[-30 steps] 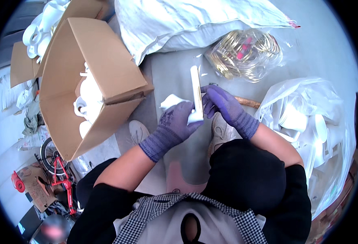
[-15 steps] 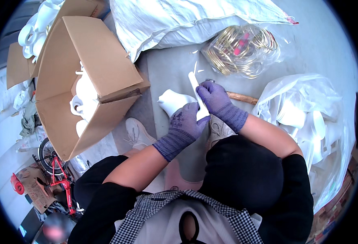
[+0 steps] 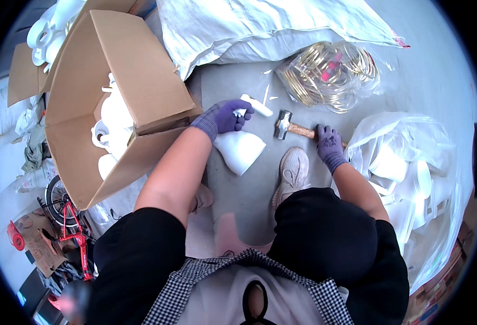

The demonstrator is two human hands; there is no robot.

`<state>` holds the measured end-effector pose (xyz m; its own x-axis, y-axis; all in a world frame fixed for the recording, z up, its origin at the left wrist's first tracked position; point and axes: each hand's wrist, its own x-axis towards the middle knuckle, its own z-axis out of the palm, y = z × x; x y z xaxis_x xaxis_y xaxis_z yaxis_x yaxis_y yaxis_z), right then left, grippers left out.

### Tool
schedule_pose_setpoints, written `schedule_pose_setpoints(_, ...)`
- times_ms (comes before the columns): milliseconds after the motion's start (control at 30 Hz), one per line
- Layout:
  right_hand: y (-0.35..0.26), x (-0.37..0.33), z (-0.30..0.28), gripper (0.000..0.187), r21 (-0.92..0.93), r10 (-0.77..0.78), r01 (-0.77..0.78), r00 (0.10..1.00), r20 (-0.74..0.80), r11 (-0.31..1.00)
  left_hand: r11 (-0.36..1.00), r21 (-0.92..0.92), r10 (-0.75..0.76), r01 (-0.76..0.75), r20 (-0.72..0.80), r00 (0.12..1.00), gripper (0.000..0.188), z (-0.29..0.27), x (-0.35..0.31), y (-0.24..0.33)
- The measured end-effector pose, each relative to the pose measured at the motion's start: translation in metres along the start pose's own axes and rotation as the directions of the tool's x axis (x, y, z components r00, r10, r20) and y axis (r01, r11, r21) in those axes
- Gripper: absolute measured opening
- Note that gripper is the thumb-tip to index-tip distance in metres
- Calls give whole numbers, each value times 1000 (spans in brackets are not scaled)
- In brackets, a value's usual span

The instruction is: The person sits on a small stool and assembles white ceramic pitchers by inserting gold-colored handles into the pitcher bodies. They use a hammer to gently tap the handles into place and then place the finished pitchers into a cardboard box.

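My left hand (image 3: 228, 117), in a purple glove, is closed with its fingers curled at the upper end of a white, funnel-shaped plastic part (image 3: 241, 153). A bit of white shows between its fingertips; the glove hides the exact grip. Just beyond those fingers a short white tube (image 3: 258, 106) lies on the floor. To the right, my gloved right hand (image 3: 330, 143) is wrapped over the wooden handle of a hammer (image 3: 299, 130). The hammer's steel head points left, toward the white part.
At left stands an open cardboard box (image 3: 141, 65) with white parts inside. A clear bag of white pieces (image 3: 417, 135) sits at right. Farther off are a bag of gold-coloured rings (image 3: 330, 76) and a white sack (image 3: 271, 27). Thin white scraps lie near the tube.
My hands have moved apart. The white tube, held before, now lies on the floor. My right hand has gone right onto the hammer; my left has moved up and left to the white part.
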<state>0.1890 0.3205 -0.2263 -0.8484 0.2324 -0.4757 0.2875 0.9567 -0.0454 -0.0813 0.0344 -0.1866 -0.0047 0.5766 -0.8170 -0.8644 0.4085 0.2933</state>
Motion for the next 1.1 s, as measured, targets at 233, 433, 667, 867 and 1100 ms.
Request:
schedule_pose_setpoints(233, -14, -27, -34, 39, 287, -27, 9, 998, 58, 958, 383, 905, 634, 184, -402, 660, 34, -20, 36, -5)
schedule_pose_setpoints(433, -25, -40, -49, 25, 704, 54, -194, 975, 216, 684, 425, 876, 603, 227, -461, 651, 37, -11, 35, -22)
schedule_pose_setpoints(667, -88, 0, -108, 23, 859, -101, 12, 994, 46, 512, 509, 835, 556, 210, -506, 660, 36, -18, 36, -22)
schedule_pose_setpoints(867, -77, 21, -61, 39, 524, -211, 142, 975, 74, 840, 515, 832, 568, 203, -510, 647, 34, -18, 43, -23)
schedule_pose_setpoints(1100, -96, -2, -88, 31, 619, -214, 219, 973, -84, 754, 453, 875, 633, 170, -450, 630, 32, -25, 42, -28)
